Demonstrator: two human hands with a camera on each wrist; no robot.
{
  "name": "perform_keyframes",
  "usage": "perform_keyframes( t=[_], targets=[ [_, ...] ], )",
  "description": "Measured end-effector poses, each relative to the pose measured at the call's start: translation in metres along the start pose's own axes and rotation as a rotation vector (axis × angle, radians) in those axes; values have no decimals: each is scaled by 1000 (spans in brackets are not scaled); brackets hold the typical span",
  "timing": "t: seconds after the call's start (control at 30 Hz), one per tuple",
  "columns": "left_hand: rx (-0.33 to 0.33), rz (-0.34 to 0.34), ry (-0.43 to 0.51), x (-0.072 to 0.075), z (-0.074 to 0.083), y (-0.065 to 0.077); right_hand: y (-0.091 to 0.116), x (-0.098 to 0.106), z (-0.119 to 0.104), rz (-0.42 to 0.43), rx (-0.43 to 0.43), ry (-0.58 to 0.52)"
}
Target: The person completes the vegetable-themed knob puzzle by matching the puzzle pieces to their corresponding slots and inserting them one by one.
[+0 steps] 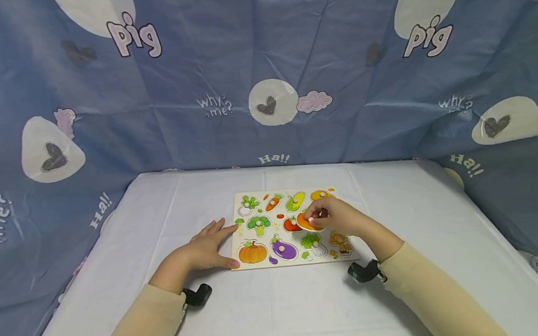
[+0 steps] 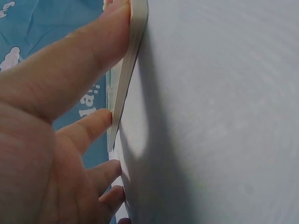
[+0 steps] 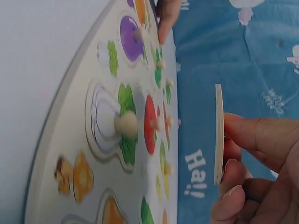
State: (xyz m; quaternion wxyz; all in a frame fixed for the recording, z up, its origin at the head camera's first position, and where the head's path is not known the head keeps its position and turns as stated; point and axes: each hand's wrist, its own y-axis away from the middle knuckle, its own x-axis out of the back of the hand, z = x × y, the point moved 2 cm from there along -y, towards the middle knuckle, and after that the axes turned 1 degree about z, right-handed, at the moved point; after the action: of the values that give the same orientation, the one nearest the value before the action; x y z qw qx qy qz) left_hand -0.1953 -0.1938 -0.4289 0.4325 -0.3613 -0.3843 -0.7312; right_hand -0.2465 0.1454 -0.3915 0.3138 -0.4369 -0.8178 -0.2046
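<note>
A wooden vegetable puzzle board point(image 1: 274, 243) lies flat on the white table. My left hand point(image 1: 207, 246) has its fingers spread at the board's left side; thumb and index finger touch its edge, as the left wrist view shows with the thumb point(image 2: 93, 51) on the rim. Over the right half of the board, my right hand point(image 1: 335, 216) pinches an orange pumpkin puzzle piece point(image 1: 303, 221) by its knob. In the right wrist view this piece point(image 3: 218, 135) is edge-on, raised off the board. Part of its face is hidden by the fingers.
Knobbed pieces sit in the board, among them an eggplant point(image 1: 284, 249), broccoli point(image 1: 258, 224), corn point(image 1: 295, 201) and a partly covered tomato point(image 1: 291, 224). At the lower left, a pumpkin picture point(image 1: 252, 253) shows no knob. Blue printed cloth point(image 1: 230, 144) stands behind the table.
</note>
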Motion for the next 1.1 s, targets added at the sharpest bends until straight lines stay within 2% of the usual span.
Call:
perform_keyframes(
  t=[0.33,0.83,1.1],
  targets=[
    [-3,-3,4,-1,0,0,-10,-25,-18,-72,103,-2],
    [13,-9,3,0,1,-2,-28,-54,-48,-156,165,-29],
    [14,-14,-3,2,2,-1,-38,-70,-57,-193,175,-3]
  ],
)
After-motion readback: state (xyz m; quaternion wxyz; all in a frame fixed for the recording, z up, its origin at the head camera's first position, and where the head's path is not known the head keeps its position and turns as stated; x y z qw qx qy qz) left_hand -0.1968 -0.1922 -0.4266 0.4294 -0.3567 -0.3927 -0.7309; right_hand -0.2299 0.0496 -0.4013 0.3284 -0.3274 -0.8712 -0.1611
